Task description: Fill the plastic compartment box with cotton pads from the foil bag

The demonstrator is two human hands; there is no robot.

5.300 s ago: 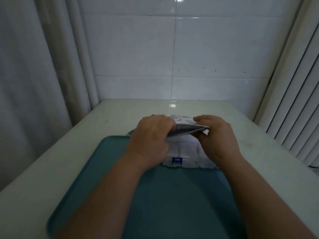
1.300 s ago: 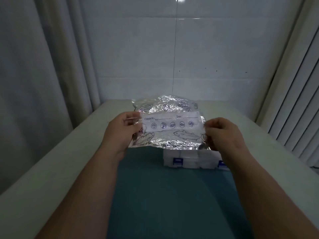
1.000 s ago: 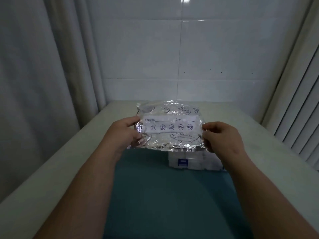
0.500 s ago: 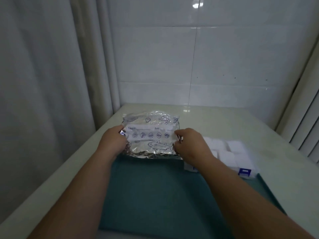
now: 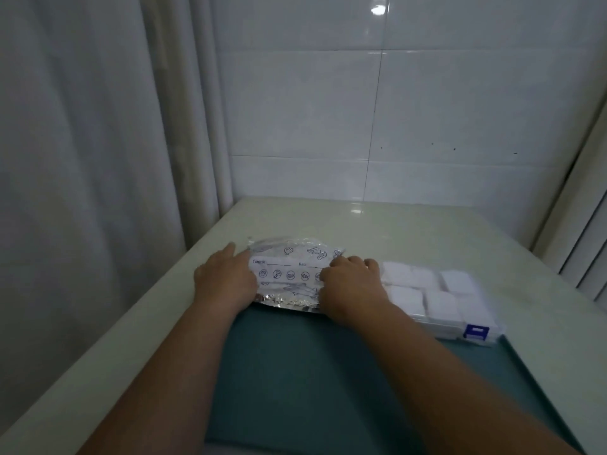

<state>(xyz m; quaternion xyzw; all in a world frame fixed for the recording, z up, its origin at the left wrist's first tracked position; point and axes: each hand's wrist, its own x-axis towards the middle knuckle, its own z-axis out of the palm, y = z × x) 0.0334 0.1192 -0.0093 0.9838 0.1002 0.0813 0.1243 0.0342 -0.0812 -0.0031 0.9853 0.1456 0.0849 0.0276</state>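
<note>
The foil bag [image 5: 289,274] lies flat and sits right between the two hands. The left hand [image 5: 223,280] rests on the bag's left edge with its fingers stretched out pretty much straight. The right hand [image 5: 351,287] is on the bag's right end with its fingers bent down over it, gripping that end. It covers that end, so you can't see the bag's right edge at all.

Just right of the bag, nearly touching the right hand, is the compartment box [image 5: 460,318]. Every compartment you can see has cotton pads [image 5: 400,274] in it. The blue latch [image 5: 475,331] is on the side of the box farthest from the bag, toward the camera. The bag's near edge lies on the far end of a teal mat [image 5: 295,372], and both forearms cross over the mat to reach the bag. Mat, box and bag all lie on a pale table [image 5: 427,231]. Left of the bag hangs a curtain [image 5: 82,159], behind it is a tiled wall [image 5: 361,110], and far off to its right are some vertical blinds [image 5: 588,241].

The bag is crinkly, shiny silver with a white label strip, blue writing and little round icons. The box is clear hard plastic, the pads are soft white squares, and the tabletop is smooth and a bit glossy.
</note>
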